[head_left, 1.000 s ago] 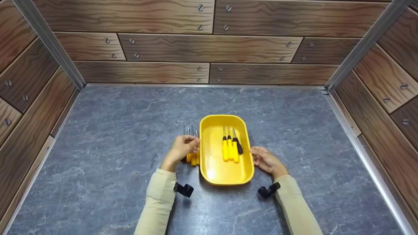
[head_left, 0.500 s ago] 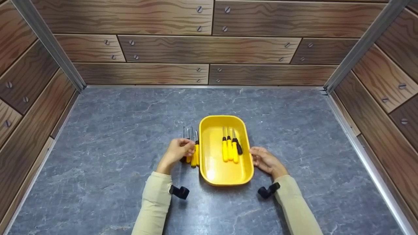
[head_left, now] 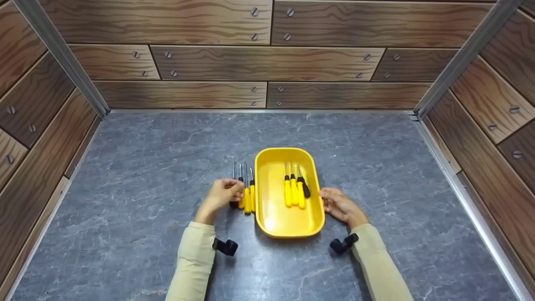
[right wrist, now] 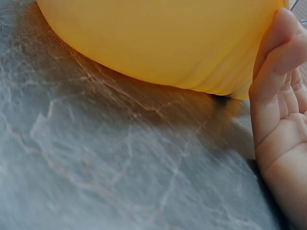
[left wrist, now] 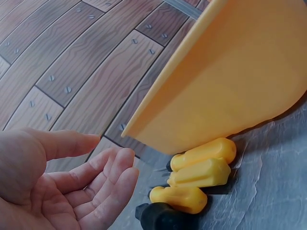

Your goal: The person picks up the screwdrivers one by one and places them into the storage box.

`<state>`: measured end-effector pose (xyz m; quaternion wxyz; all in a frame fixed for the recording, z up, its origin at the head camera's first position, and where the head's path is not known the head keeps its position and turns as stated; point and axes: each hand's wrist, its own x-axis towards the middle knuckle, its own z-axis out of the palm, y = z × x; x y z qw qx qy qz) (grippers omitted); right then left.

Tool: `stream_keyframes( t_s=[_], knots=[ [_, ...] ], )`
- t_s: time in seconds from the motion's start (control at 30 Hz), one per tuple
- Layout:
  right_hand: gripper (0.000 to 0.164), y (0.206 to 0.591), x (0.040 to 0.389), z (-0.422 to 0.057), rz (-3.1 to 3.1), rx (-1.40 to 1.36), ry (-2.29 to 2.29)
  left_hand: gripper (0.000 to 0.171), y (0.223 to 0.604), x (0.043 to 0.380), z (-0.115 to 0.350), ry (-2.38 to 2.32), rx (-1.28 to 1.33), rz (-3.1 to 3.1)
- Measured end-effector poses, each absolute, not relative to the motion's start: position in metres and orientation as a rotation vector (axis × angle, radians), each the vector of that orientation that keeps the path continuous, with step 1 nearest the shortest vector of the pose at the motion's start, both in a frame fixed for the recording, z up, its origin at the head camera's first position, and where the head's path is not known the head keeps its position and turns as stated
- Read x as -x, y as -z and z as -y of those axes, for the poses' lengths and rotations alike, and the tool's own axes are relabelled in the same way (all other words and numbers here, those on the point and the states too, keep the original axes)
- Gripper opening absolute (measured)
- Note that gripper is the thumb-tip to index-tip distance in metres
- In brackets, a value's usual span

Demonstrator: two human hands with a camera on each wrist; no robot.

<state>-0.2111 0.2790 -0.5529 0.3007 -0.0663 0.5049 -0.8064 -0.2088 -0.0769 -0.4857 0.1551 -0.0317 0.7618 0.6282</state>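
A yellow tray (head_left: 271, 221) holds yellow-handled screwdrivers (head_left: 294, 192) and a black-handled one (head_left: 306, 190). Outside its left wall lie several more screwdrivers (head_left: 247, 200), shafts pointing away; the left wrist view shows their yellow handles (left wrist: 201, 173) and a black handle (left wrist: 168, 218). My left hand (head_left: 221, 193) hovers over the leftmost of these, partly covering them. Its thumb and fingers are apart, holding nothing, in the left wrist view. On the other side, my right hand (head_left: 340, 205) touches the tray's right wall with its fingertips, fingers loosely bent.
The tray stands on a grey marbled tabletop (head_left: 146, 188). Wood-patterned panels (head_left: 267, 62) wall in the back and both sides, with metal rails (head_left: 472, 200) along the edges. Black wrist mounts (head_left: 225, 246) sit on both forearms.
My left hand has drawn away from the tray's left rim, leftward and slightly toward me, uncovering more screwdriver handles. The right hand and the tray stay in place.
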Motion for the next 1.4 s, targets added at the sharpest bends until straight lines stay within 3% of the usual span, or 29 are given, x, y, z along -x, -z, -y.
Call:
stream_keyframes(
  t_s=[0.23,1.13,1.4],
  knots=[
    [0.038,0.548,0.209,-0.277,-1.346,0.132,2.133,0.025,0.489,0.211,0.081,-1.816,0.120,-2.185],
    [0.029,0.553,0.211,-0.278,-1.369,0.155,2.131,0.018,0.507,0.211,0.105,-1.725,0.256,-2.302],
    [0.028,0.553,0.210,-0.279,-1.361,0.171,2.136,0.020,0.498,0.208,0.102,-1.398,0.354,-2.475]
  ],
)
